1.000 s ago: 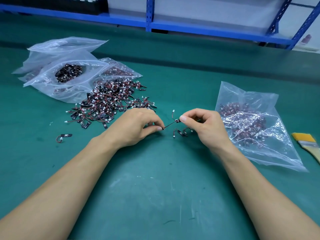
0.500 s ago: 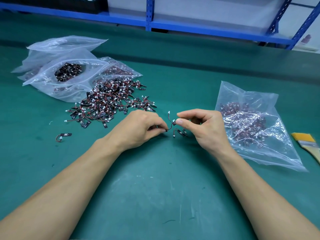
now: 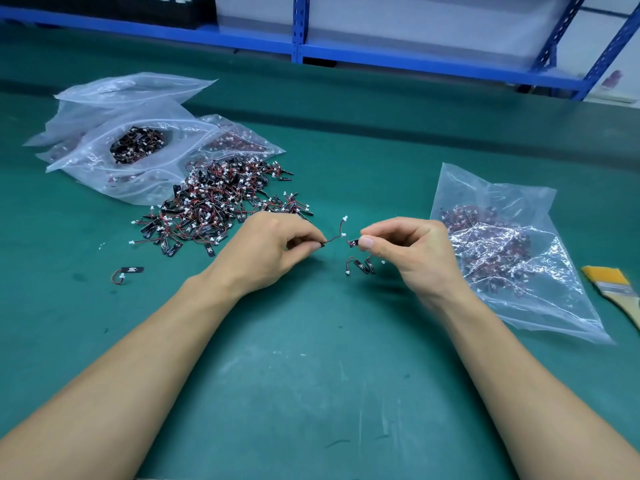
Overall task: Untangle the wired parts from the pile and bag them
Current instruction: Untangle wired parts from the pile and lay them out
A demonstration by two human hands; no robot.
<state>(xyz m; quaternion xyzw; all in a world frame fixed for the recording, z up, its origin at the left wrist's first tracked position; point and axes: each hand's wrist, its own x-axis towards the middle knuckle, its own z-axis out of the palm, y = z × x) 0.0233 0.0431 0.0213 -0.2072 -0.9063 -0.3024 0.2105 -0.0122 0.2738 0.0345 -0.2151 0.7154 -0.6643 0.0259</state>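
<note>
left hand [image 3: 266, 251] pinches a wired part [image 3: 333, 238] by its dark end, the wire curving up to the right. right hand [image 3: 408, 251] pinches a second part [image 3: 354, 242] just beside it; whether they touch is unclear. loose parts [image 3: 360, 265] lie under the right hand. pile [image 3: 221, 202] sits far left by the open bags [image 3: 104, 157]; filled bag [image 3: 502, 209] right, brush [image 3: 613, 285] beyond.

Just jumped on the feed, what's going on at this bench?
A person is pulling tangled wired parts apart over the green mat. The left hand pinches one by its black end, and the right hand pinches another. A few more sit by the right hand. The loose pile lies beyond the left hand, and a part-filled bag lies to the right.
</note>
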